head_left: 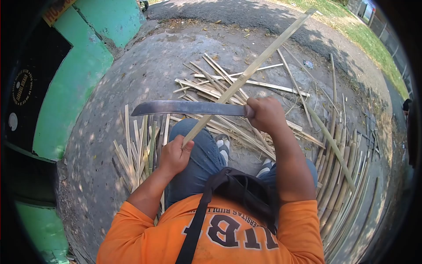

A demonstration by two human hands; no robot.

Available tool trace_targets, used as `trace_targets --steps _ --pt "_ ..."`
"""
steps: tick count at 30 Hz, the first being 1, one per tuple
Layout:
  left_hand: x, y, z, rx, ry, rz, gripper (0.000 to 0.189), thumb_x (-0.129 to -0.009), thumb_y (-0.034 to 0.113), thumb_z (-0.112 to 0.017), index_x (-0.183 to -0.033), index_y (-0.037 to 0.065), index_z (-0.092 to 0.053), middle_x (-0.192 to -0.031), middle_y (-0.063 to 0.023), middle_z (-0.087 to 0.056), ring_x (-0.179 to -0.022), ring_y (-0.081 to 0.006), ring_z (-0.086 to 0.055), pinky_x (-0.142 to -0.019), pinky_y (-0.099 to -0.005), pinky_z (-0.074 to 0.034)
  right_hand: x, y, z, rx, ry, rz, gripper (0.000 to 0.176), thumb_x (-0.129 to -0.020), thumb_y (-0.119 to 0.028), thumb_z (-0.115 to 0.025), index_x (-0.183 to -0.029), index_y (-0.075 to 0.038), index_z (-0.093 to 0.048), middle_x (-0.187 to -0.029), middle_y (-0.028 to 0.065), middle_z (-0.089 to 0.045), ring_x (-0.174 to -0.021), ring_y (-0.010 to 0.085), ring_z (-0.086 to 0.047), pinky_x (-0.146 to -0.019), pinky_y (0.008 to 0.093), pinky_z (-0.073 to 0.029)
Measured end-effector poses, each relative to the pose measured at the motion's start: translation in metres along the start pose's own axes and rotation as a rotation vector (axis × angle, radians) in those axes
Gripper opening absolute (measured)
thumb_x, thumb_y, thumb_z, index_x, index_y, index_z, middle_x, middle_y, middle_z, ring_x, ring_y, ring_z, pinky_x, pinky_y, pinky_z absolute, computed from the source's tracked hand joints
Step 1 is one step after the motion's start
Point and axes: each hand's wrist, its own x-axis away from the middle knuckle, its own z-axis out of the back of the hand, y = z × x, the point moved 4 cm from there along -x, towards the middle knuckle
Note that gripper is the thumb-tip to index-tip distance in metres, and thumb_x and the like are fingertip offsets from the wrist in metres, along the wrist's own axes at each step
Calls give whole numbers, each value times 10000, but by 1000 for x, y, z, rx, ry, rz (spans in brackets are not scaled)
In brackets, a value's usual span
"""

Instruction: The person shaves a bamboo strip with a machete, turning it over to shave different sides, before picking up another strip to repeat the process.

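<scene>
The left hand (173, 155) was closed in a full fist around the lower end of a long pale bamboo strip (263, 57), which rose at a slant away from the person. The right hand (265, 115) was wrapped tight around the handle of a broad grey steel machete (184, 108), with no gap showing between the fingers.

The machete lay level, its blade crossing the long pale bamboo strip just above the left hand. Whether the edge had bitten into the bamboo could not be told.

Below the machete were the person's blue denim knee (202, 149) and a grey-and-white sandal (223, 145). Under the blade's tip stood a fan of short greenish split bamboo slats (136, 149). Beyond the machete, thin pale offcuts (220, 83) lay scattered on the grey concrete ground (145, 66). Well off past its handle lay a row of longer brown bamboo slats (347, 176), and far past its tip stood a green painted wall (74, 83).

The main hazard looked to be the left thumb, which sat very near the blade. If the edge skidded down the smooth strip, or the strip split suddenly, the steel could run into that fist or drop onto the knee. The long free end could also whip and twist the strip out of line.
</scene>
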Motion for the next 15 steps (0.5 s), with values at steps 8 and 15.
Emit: trace_targets --steps 8,15 --pt "-1 0 0 9 -2 23 521 -1049 544 -496 -896 52 -573 -698 -211 -631 -691 -470 -643 -596 -519 -499 12 55 18 -108 231 -337 157 -834 -215 -731 -897 -75 -695 -763 200 -655 -745 442 -638 -659 507 -514" --pt "-1 5 2 2 -16 5 513 -1050 538 -498 -904 54 -583 -706 -209 -633 -695 -469 -645 -595 -517 -498 5 24 13 -26 82 -95 104 -836 -186 -659 -839 -82 -658 -751 170 -661 -731 414 -650 -672 518 -520"
